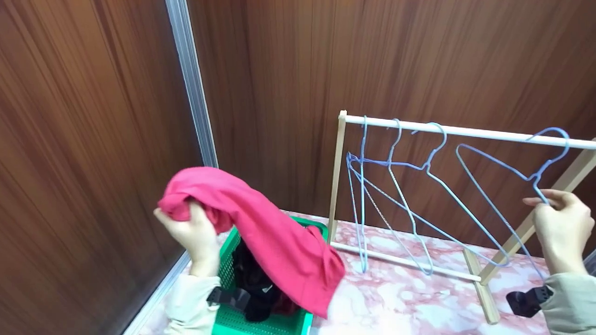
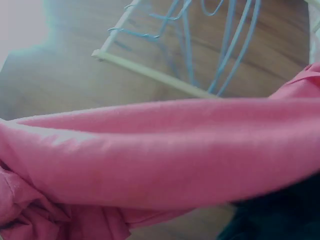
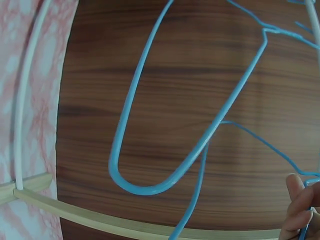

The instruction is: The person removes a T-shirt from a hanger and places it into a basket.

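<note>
A bright pink cloth garment hangs from my left hand, which grips a bunched part of it up on the left. Its loose end drapes to the right over a green basket. In the left wrist view the pink fabric fills most of the picture and hides the fingers. Far to the right, my right hand pinches a blue wire hanger just below its hook, which is still over the rail. In the right wrist view the fingers show at the lower right edge, on the hanger.
Several more blue hangers hang on the white rail of a wooden-legged rack. Dark clothes lie in the basket. Brown wood-grain panels stand behind and at left. The surface below is pink-and-white marbled.
</note>
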A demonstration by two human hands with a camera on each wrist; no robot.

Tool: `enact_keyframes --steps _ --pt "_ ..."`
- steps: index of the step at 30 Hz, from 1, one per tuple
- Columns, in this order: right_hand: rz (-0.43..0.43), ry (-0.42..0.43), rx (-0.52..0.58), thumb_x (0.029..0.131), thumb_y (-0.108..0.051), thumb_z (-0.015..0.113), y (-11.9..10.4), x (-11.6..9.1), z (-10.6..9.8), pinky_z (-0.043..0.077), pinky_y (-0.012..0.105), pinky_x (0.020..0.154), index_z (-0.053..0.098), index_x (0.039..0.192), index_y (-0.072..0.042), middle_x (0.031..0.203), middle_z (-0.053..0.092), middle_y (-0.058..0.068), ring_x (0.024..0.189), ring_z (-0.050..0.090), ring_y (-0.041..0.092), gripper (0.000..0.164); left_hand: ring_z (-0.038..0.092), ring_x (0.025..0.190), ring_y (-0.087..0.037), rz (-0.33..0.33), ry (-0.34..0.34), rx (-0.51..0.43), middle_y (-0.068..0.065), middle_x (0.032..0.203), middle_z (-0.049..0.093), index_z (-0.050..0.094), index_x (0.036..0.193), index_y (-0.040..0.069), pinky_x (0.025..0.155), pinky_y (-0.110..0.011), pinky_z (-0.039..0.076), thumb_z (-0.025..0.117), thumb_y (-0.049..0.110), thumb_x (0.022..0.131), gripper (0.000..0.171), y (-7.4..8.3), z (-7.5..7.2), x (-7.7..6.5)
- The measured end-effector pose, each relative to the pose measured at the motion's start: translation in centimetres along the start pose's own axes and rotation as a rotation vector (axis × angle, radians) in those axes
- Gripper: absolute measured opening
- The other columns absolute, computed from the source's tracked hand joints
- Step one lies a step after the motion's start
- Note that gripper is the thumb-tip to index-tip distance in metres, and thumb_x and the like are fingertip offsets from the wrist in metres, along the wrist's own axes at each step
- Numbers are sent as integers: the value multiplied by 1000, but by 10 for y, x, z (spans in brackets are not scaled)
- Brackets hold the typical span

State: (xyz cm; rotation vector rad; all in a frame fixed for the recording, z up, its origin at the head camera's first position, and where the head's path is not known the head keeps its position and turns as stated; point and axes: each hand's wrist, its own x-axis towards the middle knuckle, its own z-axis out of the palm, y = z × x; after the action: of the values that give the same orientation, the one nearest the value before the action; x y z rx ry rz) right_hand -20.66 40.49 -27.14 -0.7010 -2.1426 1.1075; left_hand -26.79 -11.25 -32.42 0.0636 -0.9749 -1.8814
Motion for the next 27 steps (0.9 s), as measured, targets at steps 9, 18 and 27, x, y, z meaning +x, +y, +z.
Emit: enact_keyframes --steps 9,18,27 --pt "-69 -23 -12 92 -9 35 -6 3 4 36 7 52 45 136 3 54 37 -48 51 41 -22 46 59 78 -15 83 24 -4 -1 90 55 39 105 15 75 -24 50 64 5 83 35 15 -16 27" --pt "-118 -80 8 96 -6 35 -4 3 7 41 5 47 38 138 9 55 36 -48 46 45 -20 45 58 72 -15 135 60 -78 -4 89 55 40 106 11 72 -24 50 66 5 83 35 32 -26 39" --pt "-124 -127 19 96 -5 37 0 5 13 43 4 50 39 136 13 54 36 -46 47 47 -21 44 59 81 -12 66 16 173 5 89 54 38 99 19 78 -22 48 63 5 83 32 24 -27 29"
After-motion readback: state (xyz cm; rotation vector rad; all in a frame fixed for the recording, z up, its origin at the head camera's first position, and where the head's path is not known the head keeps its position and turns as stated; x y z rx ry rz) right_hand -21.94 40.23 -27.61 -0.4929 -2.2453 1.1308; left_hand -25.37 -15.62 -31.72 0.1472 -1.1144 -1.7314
